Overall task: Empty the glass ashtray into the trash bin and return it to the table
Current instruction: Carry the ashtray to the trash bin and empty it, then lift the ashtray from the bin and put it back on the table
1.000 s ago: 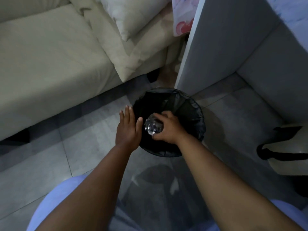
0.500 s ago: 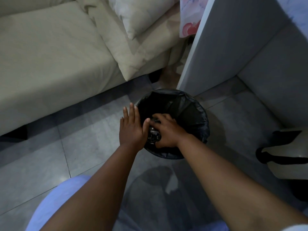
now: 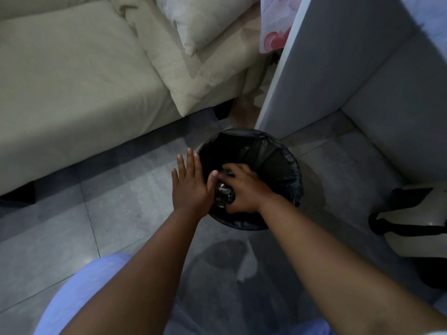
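A round trash bin (image 3: pixel 287 165) lined with a black bag stands on the tiled floor in front of me. My right hand (image 3: pixel 244 189) grips the glass ashtray (image 3: pixel 225 193) over the bin's near side, turned so it looks dark and mostly hidden under my fingers. My left hand (image 3: pixel 191 184) is flat with fingers together at the bin's left rim, its thumb touching the ashtray. The bin's inside is too dark to show its contents.
A cream sofa (image 3: pixel 72 88) with cushions fills the upper left. A white cabinet panel (image 3: pixel 326 68) rises right behind the bin. A pale bag with black straps (image 3: pixel 411 223) lies on the floor at the right. Grey tiles surround the bin.
The ashtray has turned further over in my right hand, from shiny and visible to dark and mostly covered. My left hand has closed in against it.
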Demonstrator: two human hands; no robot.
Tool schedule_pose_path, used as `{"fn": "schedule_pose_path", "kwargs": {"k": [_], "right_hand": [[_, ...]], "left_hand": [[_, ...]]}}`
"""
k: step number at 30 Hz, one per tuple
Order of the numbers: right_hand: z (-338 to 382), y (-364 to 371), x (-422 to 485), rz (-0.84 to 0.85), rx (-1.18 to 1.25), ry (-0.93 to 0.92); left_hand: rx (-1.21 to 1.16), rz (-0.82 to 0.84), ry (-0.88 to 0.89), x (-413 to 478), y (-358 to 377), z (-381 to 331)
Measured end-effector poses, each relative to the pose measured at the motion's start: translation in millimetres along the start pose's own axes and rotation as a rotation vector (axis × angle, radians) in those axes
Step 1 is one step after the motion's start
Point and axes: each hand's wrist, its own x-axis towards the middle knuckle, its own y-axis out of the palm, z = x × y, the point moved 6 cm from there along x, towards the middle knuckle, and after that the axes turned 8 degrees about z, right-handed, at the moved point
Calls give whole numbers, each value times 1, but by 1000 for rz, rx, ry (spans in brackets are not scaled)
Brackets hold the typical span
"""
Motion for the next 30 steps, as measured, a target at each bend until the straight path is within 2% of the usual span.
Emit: {"fn": "schedule_pose_path", "kwargs": {"k": [2,5,7,8,10,14,16,21,23,25,27,30], "right_hand": [[-19,-9,-6,-144,267,148],[-40,-16,-21,-366,1028,333],[-47,-11,-27,-345,1546,393],[-49,-9,-30,-338,1720,408],[-57,-6,-34,-377,1860,411],[-58,3,-36,-362,1807,432],[-55,5,-37,-339,1807,415],[-48,7,-37,-340,1769,428],[-52,2,-37,-450,1588,443],[-54,-12,-42,-515,1259,415],[-49,-24,-49,-485,923,346],[-43,-28,-54,-345,677,240]], "left_hand": [[11,-4,15,-1,-3,-5],[23,-41,100,-1,-12,-19],[12,-41,193,0,-18,-30],[15,-21,237,1,-19,-35],[43,32,305,1,-18,-42],[116,135,373,0,-9,-49],[65,181,402,-3,-5,-54],[-78,259,296,-1,3,-50],[-86,280,259,0,4,-47],[-92,291,238,1,3,-46],[-97,290,236,2,2,-47],[-111,290,242,3,-1,-46]]}}
